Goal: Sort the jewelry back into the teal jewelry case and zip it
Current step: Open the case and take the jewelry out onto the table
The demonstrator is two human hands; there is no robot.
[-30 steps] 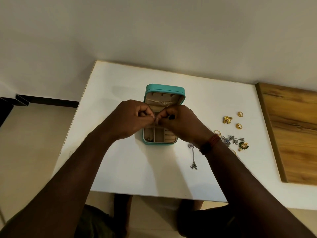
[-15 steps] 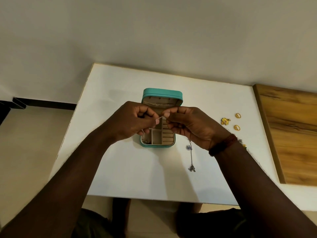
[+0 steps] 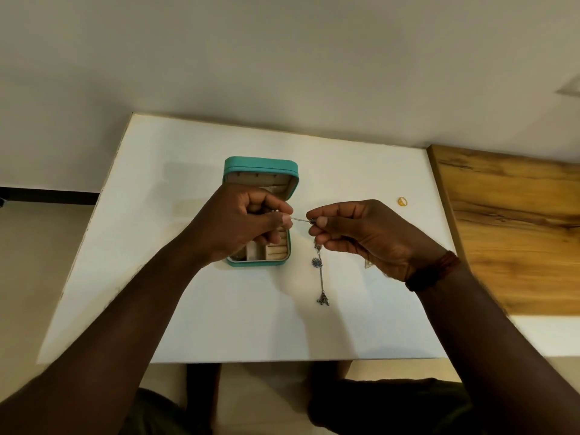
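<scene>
The teal jewelry case (image 3: pixel 260 166) lies open on the white table (image 3: pixel 175 171), lid raised at the far side, beige compartments showing. My left hand (image 3: pixel 248 222) hovers over the case and pinches one end of a thin silver chain (image 3: pixel 300 219). My right hand (image 3: pixel 361 235), just right of the case, pinches the other end of that taut stretch. From my right fingers the rest of the chain hangs down, with a blue flower charm (image 3: pixel 317 263) and a dark pendant (image 3: pixel 323 299) at the bottom. A gold ring (image 3: pixel 402 201) lies on the table to the right.
A wooden board (image 3: pixel 508 221) borders the table's right side. A wall stands behind the table. My right hand and wrist hide the other jewelry that lay on the right. My knees show under the near table edge.
My hands have drawn apart, the right one moving rightward off the case, so a short stretch of chain now spans between them. The view has shifted, with the case further left.
</scene>
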